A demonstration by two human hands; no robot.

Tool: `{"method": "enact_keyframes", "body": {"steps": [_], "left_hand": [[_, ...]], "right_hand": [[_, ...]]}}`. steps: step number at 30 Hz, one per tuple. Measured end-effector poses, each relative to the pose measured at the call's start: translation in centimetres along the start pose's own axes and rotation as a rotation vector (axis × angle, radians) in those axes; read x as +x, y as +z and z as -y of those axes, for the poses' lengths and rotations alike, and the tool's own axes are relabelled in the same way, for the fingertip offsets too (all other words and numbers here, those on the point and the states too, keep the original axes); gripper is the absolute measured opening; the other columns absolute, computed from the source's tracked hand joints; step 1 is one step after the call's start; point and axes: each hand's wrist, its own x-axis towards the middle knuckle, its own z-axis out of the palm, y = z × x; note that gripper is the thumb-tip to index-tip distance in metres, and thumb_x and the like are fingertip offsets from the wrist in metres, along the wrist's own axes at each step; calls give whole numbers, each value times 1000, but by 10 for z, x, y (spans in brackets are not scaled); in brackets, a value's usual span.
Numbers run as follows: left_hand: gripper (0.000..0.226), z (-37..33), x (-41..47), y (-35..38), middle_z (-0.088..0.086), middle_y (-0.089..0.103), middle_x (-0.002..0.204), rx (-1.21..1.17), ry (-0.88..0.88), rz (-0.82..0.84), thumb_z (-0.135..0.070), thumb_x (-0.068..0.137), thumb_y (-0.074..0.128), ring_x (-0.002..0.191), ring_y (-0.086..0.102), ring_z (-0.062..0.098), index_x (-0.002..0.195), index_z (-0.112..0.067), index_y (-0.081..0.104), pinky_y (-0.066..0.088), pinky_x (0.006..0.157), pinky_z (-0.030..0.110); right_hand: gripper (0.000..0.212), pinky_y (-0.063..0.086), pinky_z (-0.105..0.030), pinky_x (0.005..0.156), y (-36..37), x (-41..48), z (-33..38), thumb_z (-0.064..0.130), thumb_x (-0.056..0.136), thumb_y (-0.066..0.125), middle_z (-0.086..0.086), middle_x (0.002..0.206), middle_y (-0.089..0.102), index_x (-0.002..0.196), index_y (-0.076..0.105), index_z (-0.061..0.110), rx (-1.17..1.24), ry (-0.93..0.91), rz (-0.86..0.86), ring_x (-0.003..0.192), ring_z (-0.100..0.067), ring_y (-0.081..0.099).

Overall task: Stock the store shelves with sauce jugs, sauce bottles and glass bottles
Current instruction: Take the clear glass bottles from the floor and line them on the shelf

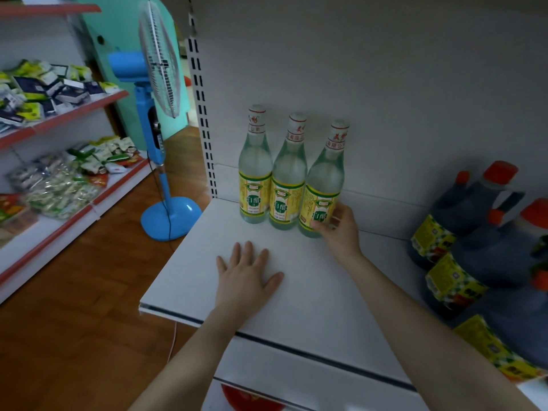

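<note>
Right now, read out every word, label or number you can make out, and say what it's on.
"白醋": green, on the yellow labels of the left glass bottle and middle glass bottle; on the right glass bottle, partly under the right hand.
"有限公": red, faint, on its neck band.
Labels on the sauce jugs: too blurred.
Print on the packets: too small.

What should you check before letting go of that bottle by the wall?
1. The right glass bottle stands upright: ok.
2. Its bottom sits flat on the shelf: cannot tell, the fingers hide it.
3. The right hand grips its lower part: ok.
4. It lines up with the two other bottles: ok.
5. The left hand lies flat on the shelf, apart from the bottles: ok.
6. Bare gap between the bottles and the sauce jugs: ok.
</note>
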Motion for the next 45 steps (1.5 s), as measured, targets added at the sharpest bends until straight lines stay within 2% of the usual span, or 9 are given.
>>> {"method": "enact_keyframes", "body": {"steps": [6, 10, 14, 16, 19, 24, 32, 40, 45], "left_hand": [[72, 1, 0, 1, 4, 10, 156, -11, 2, -7, -69, 84, 17, 144, 2, 27, 145, -31, 21, 5, 113, 53], [93, 2, 0, 3, 4, 12, 156, -20, 2, -27, -73, 64, -3, 144, 3, 27, 144, -32, 22, 6, 113, 54], [87, 2, 1, 3, 4, 11, 156, -28, -2, -26, -74, 71, 4, 144, 3, 27, 144, -31, 22, 5, 113, 54], [78, 2, 1, 4, 4, 11, 156, -15, -7, -24, -72, 78, 12, 144, 3, 26, 144, -31, 22, 6, 113, 53], [93, 1, 1, 3, 4, 14, 156, -4, -11, -39, -74, 65, -1, 144, 6, 26, 143, -32, 24, 8, 113, 53], [95, 0, 0, 1, 3, 17, 155, -17, -21, -55, -76, 62, 1, 144, 9, 25, 142, -31, 28, 10, 113, 52], [61, -23, -25, -8, 12, 21, 153, -1, -174, -124, -53, 93, 33, 143, 12, 27, 140, -16, 33, 12, 113, 51], [50, -65, -172, 9, 8, 39, 146, -268, -453, -545, -40, 93, 46, 140, 28, 24, 135, -13, 46, 23, 113, 42], [48, -61, -259, 53, 8, 40, 145, -287, -656, -511, -37, 93, 49, 139, 30, 21, 135, -13, 46, 26, 112, 40]], "right_hand": [[53, 42, -28, 78, 2, 0, 0, 9, 72, 76, -11, 114, 58, 114, 47, -1, -50, -8, -12, 94, -16, 53], [48, 46, -34, 80, 4, -1, -1, 13, 72, 77, -15, 110, 60, 109, 50, 0, -89, -30, -33, 96, -25, 57], [47, 46, -35, 80, 4, -3, 1, 14, 72, 77, -16, 110, 60, 108, 50, 1, -103, -28, -35, 97, -27, 58], [47, 46, -33, 79, 4, -4, 2, 14, 72, 77, -15, 110, 60, 108, 50, 1, -113, -20, -36, 98, -27, 58], [50, 40, -22, 74, 3, -5, 6, 13, 72, 77, -15, 111, 60, 111, 49, -1, -130, -5, -37, 94, -22, 57], [65, 37, -26, 85, -4, -17, 18, 24, 79, 71, -18, 130, 51, 129, 39, -2, -205, 36, 24, 119, -29, 50], [58, 32, -24, 94, -37, -63, 23, 31, 84, 65, -12, 135, 49, 131, 43, 6, -307, -132, 273, 125, -25, 45], [62, 25, -21, 104, -47, -158, 38, 34, 86, 62, -3, 145, 39, 139, 36, 12, -168, -309, 636, 134, -15, 35], [63, 29, -21, 102, -33, -230, 26, 34, 86, 62, -3, 144, 41, 139, 36, 14, -118, -363, 879, 133, -15, 37]]}}
